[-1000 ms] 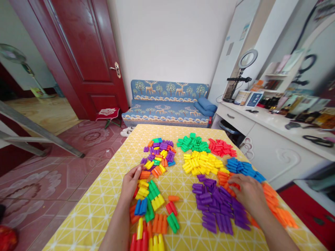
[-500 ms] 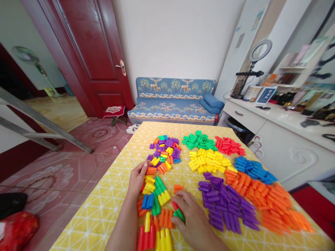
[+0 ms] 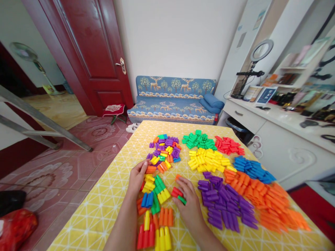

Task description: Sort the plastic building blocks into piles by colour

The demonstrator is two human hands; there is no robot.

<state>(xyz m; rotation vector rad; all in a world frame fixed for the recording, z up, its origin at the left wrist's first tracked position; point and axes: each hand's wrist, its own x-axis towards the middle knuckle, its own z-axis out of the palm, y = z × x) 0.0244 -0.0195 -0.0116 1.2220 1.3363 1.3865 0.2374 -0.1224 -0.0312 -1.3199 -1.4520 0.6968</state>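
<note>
My left hand (image 3: 138, 177) rests at the left edge of the loose mixed blocks, thumb and fingers curled together. Its thumb lies beside an orange block (image 3: 151, 169); whether anything is in the fingers is hidden. Between the thumb and fingers of my right hand (image 3: 190, 208) are a red block (image 3: 177, 192) and a green block (image 3: 182, 199), side by side. An orange block (image 3: 178, 176) touches that hand's fingertips. Between my forearms lie green-and-yellow blocks (image 3: 161, 190), blue blocks (image 3: 147, 200), orange blocks (image 3: 166, 217), red blocks (image 3: 146, 237) and yellow blocks (image 3: 162, 238).
Color-sorted heaps spread rightward: green (image 3: 199, 140), red (image 3: 229, 145), yellow (image 3: 209, 160), blue (image 3: 252, 169), purple (image 3: 227, 205) and orange (image 3: 269, 200). A mixed, mostly purple heap (image 3: 167, 148) lies beyond my left hand. Yellow patterned cloth (image 3: 104, 198) covers the table; a sofa (image 3: 170, 104) stands behind.
My right hand has moved away from me, and the red, green and orange blocks at its fingers have shifted along with it. My left hand has stayed in place.
</note>
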